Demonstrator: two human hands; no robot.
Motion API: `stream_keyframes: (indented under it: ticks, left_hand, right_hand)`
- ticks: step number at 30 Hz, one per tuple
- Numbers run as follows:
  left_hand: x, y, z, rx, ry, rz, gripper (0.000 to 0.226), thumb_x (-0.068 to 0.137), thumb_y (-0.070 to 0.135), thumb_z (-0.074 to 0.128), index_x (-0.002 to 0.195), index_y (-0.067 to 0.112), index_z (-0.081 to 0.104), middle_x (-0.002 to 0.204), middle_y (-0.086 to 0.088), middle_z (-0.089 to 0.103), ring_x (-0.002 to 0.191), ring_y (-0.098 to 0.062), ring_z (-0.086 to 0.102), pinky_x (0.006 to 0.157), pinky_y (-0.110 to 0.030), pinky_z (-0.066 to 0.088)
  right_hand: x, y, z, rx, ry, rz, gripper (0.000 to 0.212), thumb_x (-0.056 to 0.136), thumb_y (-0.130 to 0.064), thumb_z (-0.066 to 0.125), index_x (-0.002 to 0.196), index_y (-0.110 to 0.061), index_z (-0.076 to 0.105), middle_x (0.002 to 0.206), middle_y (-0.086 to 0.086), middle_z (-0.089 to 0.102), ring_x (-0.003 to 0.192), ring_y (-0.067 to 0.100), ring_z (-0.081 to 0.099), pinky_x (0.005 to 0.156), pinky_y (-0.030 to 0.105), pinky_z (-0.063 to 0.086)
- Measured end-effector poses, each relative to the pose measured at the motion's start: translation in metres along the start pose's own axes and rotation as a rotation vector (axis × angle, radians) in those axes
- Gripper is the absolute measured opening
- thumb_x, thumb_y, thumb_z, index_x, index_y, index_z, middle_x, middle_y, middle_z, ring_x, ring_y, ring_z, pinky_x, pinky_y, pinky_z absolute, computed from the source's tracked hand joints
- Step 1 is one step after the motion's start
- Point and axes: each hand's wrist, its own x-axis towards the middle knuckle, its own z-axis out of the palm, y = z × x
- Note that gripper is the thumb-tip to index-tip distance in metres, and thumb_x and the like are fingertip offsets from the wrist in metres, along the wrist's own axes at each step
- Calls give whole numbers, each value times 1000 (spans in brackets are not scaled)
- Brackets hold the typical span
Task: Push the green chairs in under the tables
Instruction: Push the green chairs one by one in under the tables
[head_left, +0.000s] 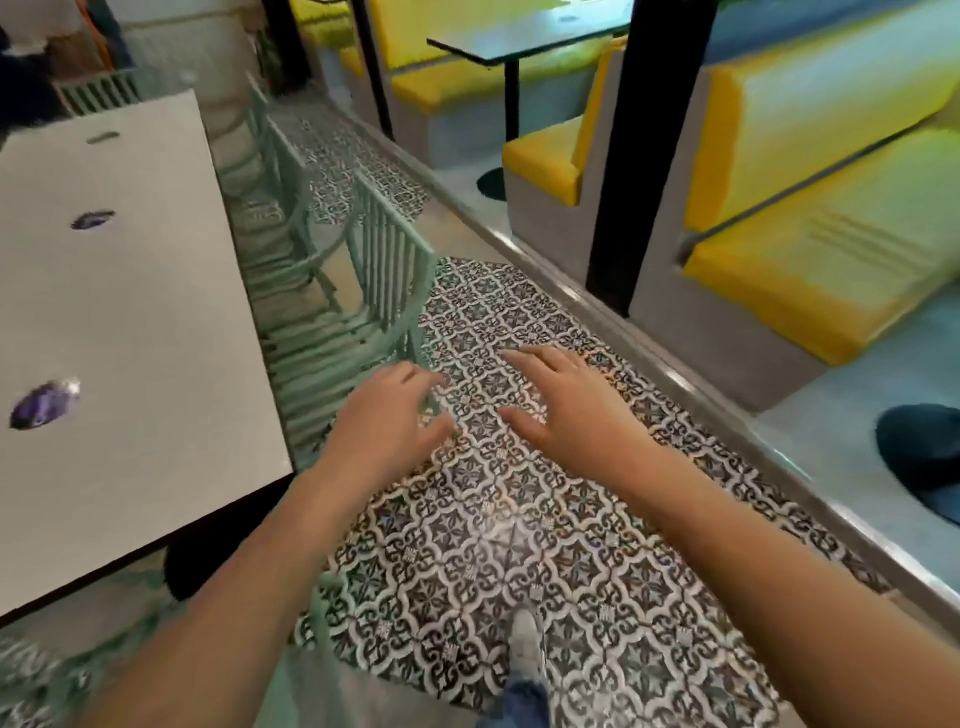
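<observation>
A white table (130, 322) fills the left side. Along its right edge stands a pale green slatted chair (384, 270), its seat partly under the tabletop and its back toward the aisle. Behind it a second green chair (280, 156) stands along the same edge. My left hand (384, 415) hovers by the near corner of the first chair's back, fingers loosely spread, holding nothing. My right hand (566, 410) is open over the patterned floor, to the right of the chair and apart from it. A third green chair (98, 93) shows at the table's far end.
Patterned tiles (519, 545) form the aisle in front of me. Yellow booth benches (810, 260) and a dark table (519, 36) lie to the right beyond a raised kerb. A black post (639, 156) stands between the booths. Part of another green chair (322, 623) shows near my left forearm.
</observation>
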Motion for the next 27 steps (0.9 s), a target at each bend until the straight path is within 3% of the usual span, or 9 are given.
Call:
stream_keyframes:
  ticks: [6,11,16,20,24,27]
  left_hand:
    - [138,-25,36,-70,-43,-161,48,93,45,50,137,25,48,137,4,50,123,-18,47,99,-36,41]
    - [221,-37,36,-150,-14,-327,47,93,48,51,134,27,50,131,7,54,112,-14,54,91,-35,47]
    - [311,-60,47,-175,-2,-420,52,91,50,52,137,28,47,135,13,50,118,-8,50,95,-31,45]
    - [394,-76,65,-149,-21,-512,54,91,55,49,139,29,45,138,12,47,121,-9,49,97,-32,45]
    - [480,-100,72,-64,-11,-626,57,91,59,44,140,28,44,137,11,49,122,-10,47,98,-32,44]
    - [537,-125,71,-23,17,-710,60,91,60,42,140,25,43,138,8,48,125,-13,46,100,-34,44]
  right_hand:
    - [121,84,2,8,-112,-18,59,93,-54,46,147,-35,30,152,-9,34,137,12,33,115,39,30]
    - [203,137,-8,22,-180,-12,57,94,-48,48,147,-37,30,152,-11,33,138,9,31,117,33,25]
    - [307,184,2,59,-199,-51,57,95,-48,47,148,-37,28,151,-16,31,137,4,29,115,25,18]
    - [408,224,24,113,-217,-135,60,95,-46,48,149,-38,24,153,-17,26,141,5,23,118,31,17]
    - [512,255,36,97,-345,-285,63,95,-44,48,150,-38,18,156,-17,18,144,6,15,119,31,7]
    - [592,261,43,69,-379,-411,63,95,-44,49,150,-34,21,155,-13,24,143,10,20,117,27,7]
